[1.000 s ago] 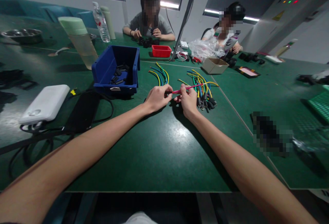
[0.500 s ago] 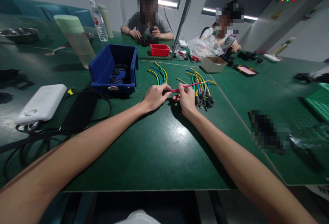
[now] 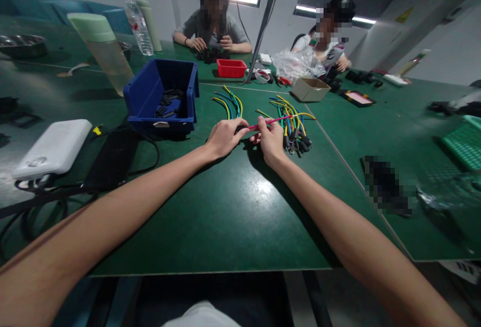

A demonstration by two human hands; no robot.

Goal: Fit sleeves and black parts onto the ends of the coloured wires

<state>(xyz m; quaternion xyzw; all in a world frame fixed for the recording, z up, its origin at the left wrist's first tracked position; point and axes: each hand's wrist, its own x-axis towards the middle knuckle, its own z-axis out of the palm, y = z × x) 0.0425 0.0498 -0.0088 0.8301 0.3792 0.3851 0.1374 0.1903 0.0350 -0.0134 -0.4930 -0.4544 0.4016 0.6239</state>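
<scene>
Both hands meet over the green table. My left hand (image 3: 224,137) is closed on a small black sleeve (image 3: 241,128), which sits at one end of a red wire (image 3: 273,120). Fingers of my right hand (image 3: 269,139) pinch that wire, whose free end points right. Just beyond the left hand lie several yellow, green and blue wires (image 3: 233,101). Beside the right hand is a bundle of similar wires (image 3: 291,116) with black sleeves and metal lugs. A blue bin (image 3: 160,124) on the left holds black sleeves (image 3: 169,101).
White power bank (image 3: 54,147), black pouch (image 3: 112,161) and cables lie left. Beyond are a bottle (image 3: 101,51), red tray (image 3: 231,68), metal pole (image 3: 263,26) and cardboard box (image 3: 310,90). Two people sit across the table. A green basket (image 3: 466,141) stands right.
The camera view has shifted slightly, so the whole scene sits a little higher and further left. Both hands keep their hold on the sleeve and red wire.
</scene>
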